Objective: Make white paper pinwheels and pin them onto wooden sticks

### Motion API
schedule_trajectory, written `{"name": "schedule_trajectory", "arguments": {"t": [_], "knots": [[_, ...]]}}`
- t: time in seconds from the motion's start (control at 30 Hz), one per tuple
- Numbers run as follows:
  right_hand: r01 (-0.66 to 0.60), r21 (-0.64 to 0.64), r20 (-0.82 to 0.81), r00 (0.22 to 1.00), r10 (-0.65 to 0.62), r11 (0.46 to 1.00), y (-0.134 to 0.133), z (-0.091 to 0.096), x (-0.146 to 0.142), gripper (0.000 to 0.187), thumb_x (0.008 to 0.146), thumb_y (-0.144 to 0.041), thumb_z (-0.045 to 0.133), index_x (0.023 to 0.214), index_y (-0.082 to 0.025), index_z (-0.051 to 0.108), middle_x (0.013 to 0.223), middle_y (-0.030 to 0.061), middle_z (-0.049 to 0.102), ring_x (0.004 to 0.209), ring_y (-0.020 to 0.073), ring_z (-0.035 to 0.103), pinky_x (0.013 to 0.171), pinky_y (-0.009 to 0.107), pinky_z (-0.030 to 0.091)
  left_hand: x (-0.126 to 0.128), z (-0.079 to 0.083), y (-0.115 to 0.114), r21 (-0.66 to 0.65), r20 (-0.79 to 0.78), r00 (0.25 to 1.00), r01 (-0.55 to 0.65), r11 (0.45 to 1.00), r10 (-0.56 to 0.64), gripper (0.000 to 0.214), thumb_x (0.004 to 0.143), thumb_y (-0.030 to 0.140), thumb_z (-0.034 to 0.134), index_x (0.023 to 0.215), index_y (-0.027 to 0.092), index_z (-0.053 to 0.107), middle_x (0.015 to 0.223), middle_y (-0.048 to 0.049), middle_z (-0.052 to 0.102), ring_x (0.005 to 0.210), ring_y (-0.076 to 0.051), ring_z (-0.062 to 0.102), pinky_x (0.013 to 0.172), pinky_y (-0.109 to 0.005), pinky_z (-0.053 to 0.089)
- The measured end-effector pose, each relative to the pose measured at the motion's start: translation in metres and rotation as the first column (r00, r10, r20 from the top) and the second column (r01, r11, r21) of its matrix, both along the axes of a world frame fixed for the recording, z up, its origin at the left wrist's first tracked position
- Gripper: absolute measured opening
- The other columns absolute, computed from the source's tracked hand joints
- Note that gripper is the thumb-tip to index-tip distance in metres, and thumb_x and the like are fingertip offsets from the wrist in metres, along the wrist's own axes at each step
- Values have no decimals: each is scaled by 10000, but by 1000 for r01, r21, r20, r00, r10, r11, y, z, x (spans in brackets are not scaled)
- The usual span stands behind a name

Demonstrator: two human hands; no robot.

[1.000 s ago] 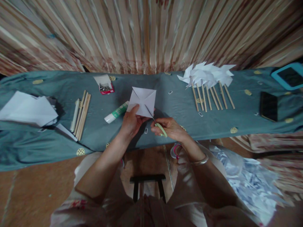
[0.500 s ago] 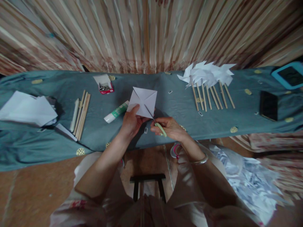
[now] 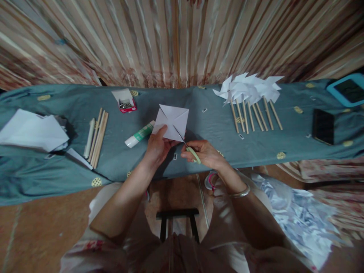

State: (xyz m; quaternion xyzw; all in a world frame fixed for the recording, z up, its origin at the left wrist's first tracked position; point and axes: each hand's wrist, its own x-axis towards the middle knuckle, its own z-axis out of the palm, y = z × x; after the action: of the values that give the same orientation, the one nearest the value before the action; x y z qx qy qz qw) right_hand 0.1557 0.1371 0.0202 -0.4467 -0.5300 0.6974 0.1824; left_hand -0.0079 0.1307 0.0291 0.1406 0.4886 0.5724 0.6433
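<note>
A square sheet of white paper (image 3: pixel 176 115) with slits running in from its corners is held above the table. My left hand (image 3: pixel 157 146) grips its lower left edge, thumb on top and fingers underneath. Closed round the pale green handles of a pair of scissors (image 3: pixel 193 153), my right hand (image 3: pixel 206 153) keeps the blades on the paper's lower right corner, pointing towards the middle. A glue stick (image 3: pixel 140 134) with a green label lies just left of the paper.
On the blue-green tablecloth (image 3: pixel 204 132) are a red box of small metal pieces (image 3: pixel 127 105), wooden sticks (image 3: pixel 99 142) and stacked white paper (image 3: pixel 31 131). Several paper pinwheels (image 3: pixel 247 91) lie right, near a phone (image 3: pixel 323 126) and a blue-framed device (image 3: pixel 348 90). Paper scraps (image 3: pixel 301 220) sit below.
Almost nothing differs. The scissors and my right hand have shifted very slightly at the paper's corner; my left hand and the paper stay in place.
</note>
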Motion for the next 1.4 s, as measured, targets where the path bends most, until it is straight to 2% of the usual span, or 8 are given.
{"name": "schedule_trajectory", "arguments": {"t": [0.33, 0.5, 0.67, 0.97, 1.07, 1.17, 1.23, 1.4], "knots": [[17, -6, 3, 1000, -16, 1000, 0, 3, -1, 425, 545, -492, 862, 684, -163, 631, 506, -66, 532, 486, 71, 470, 472, 206, 355, 0, -2, 1, 7, 29, 1000, 6, 1000, -6, 283, 950, 211, 430, 1171, 164, 600, 810, -67, 754, 778, -206, 741, 670, -284, 581], [37, -25, -3, 999, -37, 999, 0, 8, -3, 422, 517, -471, 880, 647, -161, 625, 483, -73, 516, 473, 62, 451, 460, 202, 348, 1, 2, 0, 10, 15, 1000, 7, 1000, -8, 271, 967, 194, 385, 1107, 163, 615, 772, -54, 744, 731, -188, 732, 646, -269, 572], [44, -40, 22, 999, -44, 998, -2, 9, -5, 442, 489, -483, 885, 650, -172, 616, 500, -79, 518, 479, 61, 464, 463, 196, 366, 0, -3, 1, 28, 22, 999, -24, 999, 23, 236, 960, 176, 411, 1058, 151, 624, 800, -53, 736, 706, -181, 719, 637, -281, 567], [-54, 31, 92, 994, 51, 998, -4, -5, 7, 458, 569, -541, 833, 752, -169, 640, 551, -63, 542, 516, 82, 476, 482, 207, 341, -11, -8, 8, 39, 84, 992, -100, 994, 96, 266, 908, 221, 552, 1167, 180, 600, 898, -62, 767, 875, -208, 738, 848, -371, 584], [-80, 131, 201, 978, 53, 988, -5, -10, 17, 452, 621, -559, 798, 798, -169, 655, 559, -62, 535, 506, 81, 446, 481, 215, 314, -13, -6, 10, 53, 73, 992, -111, 992, 107, 232, 914, 205, 527, 1124, 153, 612, 865, -71, 761, 858, -213, 737, 865, -380, 582], [-88, 309, 347, 937, -26, 947, -6, -10, 27, 438, 669, -542, 777, 881, -173, 673, 526, -70, 508, 482, 90, 424, 483, 231, 300, -14, -5, 11, 63, 47, 993, -112, 992, 109, 192, 925, 208, 495, 1039, 134, 630, 830, -76, 746, 828, -214, 735, 881, -393, 575], [-78, 432, 441, 887, -135, 898, -7, -7, 33, 435, 683, -501, 783, 944, -172, 669, 557, -52, 555, 503, 112, 484, 516, 245, 339, -13, -5, 11, 68, 34, 993, -118, 991, 116, 197, 923, 209, 497, 1050, 141, 631, 855, -76, 746, 854, -216, 732, 894, -406, 568], [-177, 615, 653, 662, -369, 769, -6, 1, 47, 420, 790, -407, 714, 1102, -145, 613, 749, 48, 702, 663, 213, 661, 634, 295, 415, -4, -9, 8, 42, 18, 995, -95, 995, 95, 195, 933, 194, 492, 1078, 188, 621, 966, -67, 743, 861, -196, 728, 891, -419, 563]]}}
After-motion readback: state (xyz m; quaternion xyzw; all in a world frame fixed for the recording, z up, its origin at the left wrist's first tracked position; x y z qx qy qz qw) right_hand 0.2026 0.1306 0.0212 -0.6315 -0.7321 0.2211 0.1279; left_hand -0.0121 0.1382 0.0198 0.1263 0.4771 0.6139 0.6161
